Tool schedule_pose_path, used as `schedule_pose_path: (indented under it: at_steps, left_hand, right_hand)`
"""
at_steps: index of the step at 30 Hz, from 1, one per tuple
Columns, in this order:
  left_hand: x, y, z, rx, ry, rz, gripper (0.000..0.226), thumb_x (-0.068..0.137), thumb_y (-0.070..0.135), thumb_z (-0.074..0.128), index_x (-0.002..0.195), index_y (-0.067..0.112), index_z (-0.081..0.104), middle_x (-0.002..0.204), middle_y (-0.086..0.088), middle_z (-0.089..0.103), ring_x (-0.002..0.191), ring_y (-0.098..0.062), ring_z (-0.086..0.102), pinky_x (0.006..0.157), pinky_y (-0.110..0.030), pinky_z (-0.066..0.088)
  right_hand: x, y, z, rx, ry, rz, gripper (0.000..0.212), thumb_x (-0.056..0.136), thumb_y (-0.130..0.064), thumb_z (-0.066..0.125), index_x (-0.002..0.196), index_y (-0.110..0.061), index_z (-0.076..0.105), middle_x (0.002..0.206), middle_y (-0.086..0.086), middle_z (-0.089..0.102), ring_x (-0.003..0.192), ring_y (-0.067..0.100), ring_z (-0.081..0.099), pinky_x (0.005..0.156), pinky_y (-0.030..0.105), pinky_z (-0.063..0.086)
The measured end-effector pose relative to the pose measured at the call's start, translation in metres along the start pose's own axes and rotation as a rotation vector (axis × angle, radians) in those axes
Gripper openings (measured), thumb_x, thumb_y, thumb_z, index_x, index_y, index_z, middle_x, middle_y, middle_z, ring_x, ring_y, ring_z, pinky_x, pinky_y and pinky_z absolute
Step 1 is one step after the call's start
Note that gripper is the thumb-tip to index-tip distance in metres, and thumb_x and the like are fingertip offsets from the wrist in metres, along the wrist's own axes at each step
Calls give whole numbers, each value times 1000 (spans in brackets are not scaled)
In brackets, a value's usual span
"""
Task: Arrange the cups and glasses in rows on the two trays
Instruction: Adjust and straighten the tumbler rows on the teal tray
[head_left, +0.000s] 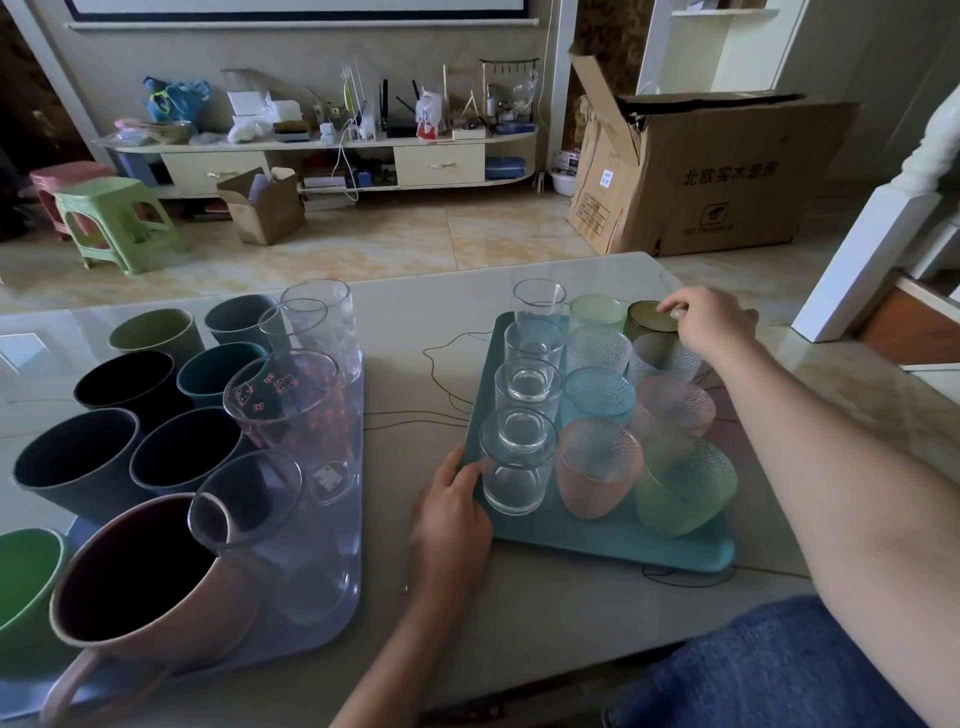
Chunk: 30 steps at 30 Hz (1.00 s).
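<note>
The right hand (706, 322) pinches the rim of a dark green glass (647, 318) at the teal tray's (597, 543) far right corner. The left hand (449, 512) rests open against that tray's near left edge, beside a clear glass (514, 462). Across the bench (415, 322), the pale tray (317, 618) carries dark cups (78, 462) and tall glasses (322, 322).

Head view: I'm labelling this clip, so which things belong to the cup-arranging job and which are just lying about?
Job:
teal tray
clear tray
clear glasses
textured glasses
dark green glass, pinched by the right hand
mugs
left hand, on the teal tray's edge

Lying about:
cardboard box
green stool
TV shelf
</note>
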<state>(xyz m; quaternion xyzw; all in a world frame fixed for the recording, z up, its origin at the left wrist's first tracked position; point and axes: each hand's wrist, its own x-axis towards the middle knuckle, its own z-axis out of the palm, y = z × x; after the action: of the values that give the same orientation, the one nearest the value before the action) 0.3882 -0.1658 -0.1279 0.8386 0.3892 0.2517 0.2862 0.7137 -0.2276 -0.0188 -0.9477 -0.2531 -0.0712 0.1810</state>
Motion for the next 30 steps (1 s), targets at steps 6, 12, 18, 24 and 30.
schedule_pose_path:
  at_steps: [6,12,18,24,30]
  left_hand:
    - [0,1,0,2,2,1,53,75,-6,40,121,13,60,144,1,43,131,-20,42,110,-30,33]
    - [0,0,-1,-2,5,13,52,74,-7,40,120,10,60,144,-2,44,131,-22,43,111,-31,33]
    - [-1,1,-1,-1,10,17,53,74,-8,41,119,10,60,143,-3,45,131,-21,42,111,-32,33]
    - [-1,3,-1,8,11,6,52,74,-9,41,118,9,61,143,-4,44,131,-21,42,110,-31,34]
    - [0,2,-1,4,14,17,52,73,-10,41,117,8,61,143,-4,45,131,-22,43,110,-32,34]
  right_hand:
    - [-1,8,1,54,-54,12,18,94,-21,53,102,-25,68,110,12,63,105,35,55,91,43,36]
    - [-4,13,0,105,-113,85,22,94,-30,50,98,-20,70,110,12,64,106,37,54,95,45,37]
    - [-5,13,-3,90,-84,119,24,93,-28,52,84,-15,69,105,12,68,99,37,58,92,43,44]
    - [-3,16,-1,126,-73,114,41,92,-27,53,53,-17,45,86,13,64,78,33,56,69,31,41]
    - [-3,16,-2,116,-84,111,46,93,-27,53,50,-19,39,78,11,57,74,30,51,67,30,38]
